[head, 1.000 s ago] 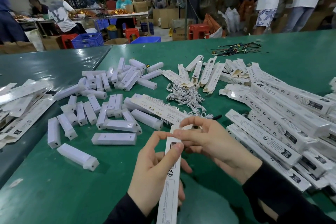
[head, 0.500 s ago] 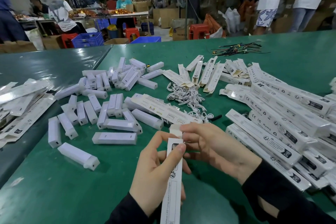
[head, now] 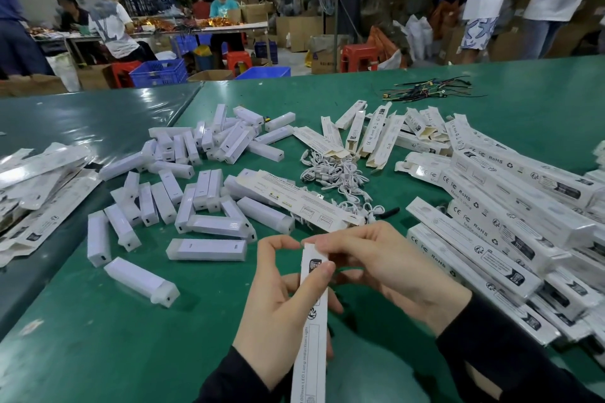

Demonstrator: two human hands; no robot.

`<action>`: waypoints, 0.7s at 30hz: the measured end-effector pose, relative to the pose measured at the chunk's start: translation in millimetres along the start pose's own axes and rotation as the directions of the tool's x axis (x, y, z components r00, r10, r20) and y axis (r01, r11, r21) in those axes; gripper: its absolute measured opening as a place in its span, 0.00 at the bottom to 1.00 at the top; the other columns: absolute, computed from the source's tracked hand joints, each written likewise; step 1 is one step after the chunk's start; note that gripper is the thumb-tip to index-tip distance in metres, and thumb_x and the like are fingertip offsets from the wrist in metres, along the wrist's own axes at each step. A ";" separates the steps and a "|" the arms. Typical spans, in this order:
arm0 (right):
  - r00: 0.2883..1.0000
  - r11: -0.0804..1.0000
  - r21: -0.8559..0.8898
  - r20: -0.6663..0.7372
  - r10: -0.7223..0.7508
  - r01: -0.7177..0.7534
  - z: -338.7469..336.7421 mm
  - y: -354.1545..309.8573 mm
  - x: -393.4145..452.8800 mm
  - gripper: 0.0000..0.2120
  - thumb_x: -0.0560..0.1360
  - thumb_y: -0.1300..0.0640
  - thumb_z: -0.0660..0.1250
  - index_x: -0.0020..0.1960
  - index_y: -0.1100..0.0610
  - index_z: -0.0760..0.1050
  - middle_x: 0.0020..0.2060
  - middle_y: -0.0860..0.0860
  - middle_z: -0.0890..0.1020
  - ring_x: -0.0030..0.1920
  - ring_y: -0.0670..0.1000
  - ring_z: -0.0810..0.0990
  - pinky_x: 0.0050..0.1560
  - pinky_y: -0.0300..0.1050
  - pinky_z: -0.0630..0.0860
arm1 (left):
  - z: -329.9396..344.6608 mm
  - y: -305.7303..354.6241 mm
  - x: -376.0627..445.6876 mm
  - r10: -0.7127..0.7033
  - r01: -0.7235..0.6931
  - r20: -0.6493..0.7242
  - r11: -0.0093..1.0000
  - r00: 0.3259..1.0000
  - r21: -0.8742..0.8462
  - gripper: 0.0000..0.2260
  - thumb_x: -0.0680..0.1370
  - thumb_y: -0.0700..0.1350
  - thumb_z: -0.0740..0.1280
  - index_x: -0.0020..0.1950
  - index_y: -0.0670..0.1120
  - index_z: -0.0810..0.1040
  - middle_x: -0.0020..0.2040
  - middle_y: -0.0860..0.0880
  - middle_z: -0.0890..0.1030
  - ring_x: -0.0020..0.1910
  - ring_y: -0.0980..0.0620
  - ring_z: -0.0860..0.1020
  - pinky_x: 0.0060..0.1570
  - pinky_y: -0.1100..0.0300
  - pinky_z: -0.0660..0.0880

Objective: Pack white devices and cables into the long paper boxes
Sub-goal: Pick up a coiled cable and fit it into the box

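Left hand (head: 278, 301) gripping a long paper box (head: 311, 330), right hand (head: 389, 268) pinching its top end, green desk (head: 98, 337) strewn with white devices (head: 206, 249), coiled white cables (head: 337, 173), packed boxes (head: 510, 216) stacked at right

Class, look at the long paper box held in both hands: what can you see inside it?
Nothing of its inside shows. The long paper box is gripped by the left hand, while the right hand covers its far end, so any contents stay hidden.
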State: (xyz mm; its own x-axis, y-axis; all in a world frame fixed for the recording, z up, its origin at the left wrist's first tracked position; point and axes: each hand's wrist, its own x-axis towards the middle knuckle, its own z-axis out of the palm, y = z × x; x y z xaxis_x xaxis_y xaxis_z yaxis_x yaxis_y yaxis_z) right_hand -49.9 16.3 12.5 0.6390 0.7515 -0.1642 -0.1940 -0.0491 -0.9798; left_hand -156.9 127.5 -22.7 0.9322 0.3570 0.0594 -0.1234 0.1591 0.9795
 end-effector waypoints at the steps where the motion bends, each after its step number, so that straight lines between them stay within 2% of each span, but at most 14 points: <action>1: 0.999 0.997 -0.062 0.003 -0.048 0.048 -0.2 -0.3 -0.8 0.07 0.74 0.59 0.70 0.47 0.55 0.87 0.37 0.53 0.86 0.37 0.46 0.81 0.40 0.36 0.79 | 0.3 1.0 0.1 -0.007 0.007 0.006 1.000 1.000 -0.013 0.13 0.70 0.50 0.70 0.46 0.56 0.67 0.34 0.33 0.79 0.16 0.44 0.72 0.19 0.57 0.72; 3: 0.979 0.960 -0.194 0.015 -0.202 0.201 1.2 -0.1 -2.7 0.07 0.76 0.58 0.69 0.47 0.52 0.86 0.36 0.53 0.85 0.35 0.48 0.80 0.37 0.34 0.76 | -0.9 3.4 0.5 -0.023 0.023 0.006 0.998 1.000 -0.057 0.14 0.70 0.53 0.73 0.45 0.57 0.68 0.34 0.32 0.79 0.16 0.44 0.72 0.20 0.57 0.72; 5: 0.946 0.910 -0.266 0.037 -0.322 0.320 3.6 1.5 -3.7 0.09 0.75 0.53 0.68 0.46 0.54 0.86 0.38 0.54 0.85 0.35 0.53 0.79 0.37 0.37 0.75 | -3.2 5.1 0.9 -0.026 0.026 -0.006 0.997 1.000 -0.079 0.14 0.72 0.54 0.73 0.48 0.57 0.68 0.32 0.33 0.78 0.16 0.44 0.72 0.20 0.56 0.72; 7: 0.940 0.872 -0.363 0.034 -0.340 0.328 3.3 2.7 -3.6 0.12 0.74 0.49 0.66 0.47 0.52 0.86 0.43 0.48 0.85 0.43 0.49 0.82 0.45 0.42 0.76 | -3.6 3.9 1.5 -0.008 0.008 -0.006 0.997 1.000 -0.078 0.12 0.72 0.53 0.68 0.52 0.57 0.68 0.27 0.37 0.77 0.16 0.43 0.72 0.20 0.56 0.73; 9: 0.933 0.822 -0.465 0.023 -0.359 0.328 3.9 5.5 -2.3 0.10 0.76 0.51 0.66 0.50 0.49 0.86 0.47 0.45 0.83 0.48 0.44 0.80 0.51 0.43 0.76 | -3.4 2.2 2.8 0.028 -0.030 -0.030 0.998 0.999 -0.052 0.12 0.73 0.51 0.66 0.56 0.57 0.71 0.25 0.39 0.77 0.16 0.43 0.73 0.20 0.57 0.73; 11: 0.919 0.774 -0.535 0.011 -0.393 0.337 12.4 9.3 -4.5 0.10 0.76 0.48 0.67 0.56 0.45 0.82 0.50 0.42 0.79 0.48 0.41 0.78 0.49 0.37 0.73 | -5.0 2.6 5.6 0.076 -0.079 -0.143 0.997 0.987 -0.010 0.11 0.73 0.50 0.66 0.54 0.53 0.76 0.28 0.37 0.78 0.19 0.43 0.74 0.21 0.55 0.74; 13: 0.912 0.723 -0.606 0.010 -0.410 0.332 25.4 16.1 -9.4 0.22 0.72 0.39 0.66 0.65 0.43 0.73 0.56 0.38 0.74 0.51 0.39 0.76 0.50 0.34 0.73 | -10.7 4.1 9.1 0.116 -0.127 -0.307 0.992 0.945 -0.015 0.07 0.73 0.49 0.67 0.49 0.50 0.79 0.31 0.39 0.81 0.24 0.44 0.77 0.24 0.54 0.77; 15: 0.899 0.616 -0.695 0.103 -0.426 0.372 37.6 22.6 -15.0 0.31 0.69 0.36 0.65 0.70 0.44 0.67 0.60 0.35 0.68 0.55 0.37 0.73 0.56 0.32 0.71 | -18.7 4.7 12.0 0.139 -0.174 -0.450 0.984 0.882 -0.038 0.04 0.74 0.48 0.67 0.47 0.49 0.79 0.33 0.40 0.83 0.26 0.45 0.79 0.27 0.52 0.78; 16: 0.889 0.562 -0.721 0.170 -0.425 0.406 42.8 25.5 -17.7 0.31 0.69 0.38 0.66 0.70 0.45 0.67 0.60 0.36 0.66 0.55 0.37 0.72 0.58 0.32 0.70 | -21.9 5.0 13.4 0.157 -0.196 -0.503 0.980 0.850 -0.025 0.03 0.76 0.47 0.67 0.46 0.50 0.78 0.34 0.40 0.83 0.28 0.46 0.80 0.29 0.52 0.78; 18: 0.865 0.472 -0.753 0.255 -0.433 0.458 48.4 26.6 -21.7 0.24 0.72 0.46 0.67 0.67 0.47 0.70 0.60 0.41 0.67 0.53 0.42 0.74 0.59 0.40 0.71 | -23.9 5.5 14.8 0.175 -0.231 -0.558 0.972 0.811 -0.031 0.03 0.77 0.47 0.66 0.47 0.50 0.78 0.40 0.37 0.83 0.36 0.45 0.83 0.36 0.49 0.80; 19: 0.851 0.425 -0.774 0.267 -0.452 0.469 47.9 24.3 -22.7 0.20 0.73 0.50 0.66 0.65 0.50 0.72 0.60 0.44 0.69 0.53 0.46 0.75 0.58 0.45 0.72 | -23.3 5.3 15.7 0.156 -0.227 -0.560 0.972 0.814 -0.059 0.04 0.75 0.49 0.66 0.48 0.50 0.78 0.44 0.36 0.83 0.40 0.44 0.84 0.39 0.47 0.81; 21: 0.838 0.339 -0.829 0.253 -0.484 0.445 40.1 16.7 -22.9 0.16 0.74 0.54 0.64 0.61 0.55 0.74 0.58 0.49 0.74 0.52 0.51 0.77 0.56 0.49 0.74 | -21.9 3.1 16.3 0.088 -0.173 -0.520 0.978 0.850 -0.118 0.09 0.73 0.53 0.65 0.51 0.53 0.79 0.46 0.42 0.84 0.44 0.47 0.84 0.38 0.51 0.81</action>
State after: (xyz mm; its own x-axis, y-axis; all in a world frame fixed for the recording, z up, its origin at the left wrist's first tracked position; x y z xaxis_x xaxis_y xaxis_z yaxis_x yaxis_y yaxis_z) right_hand -97.7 24.7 4.5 0.4414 0.8197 0.3651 0.8358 -0.2274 -0.4998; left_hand -149.5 154.0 -22.9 0.6044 0.7959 0.0365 -0.3219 0.2021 0.9250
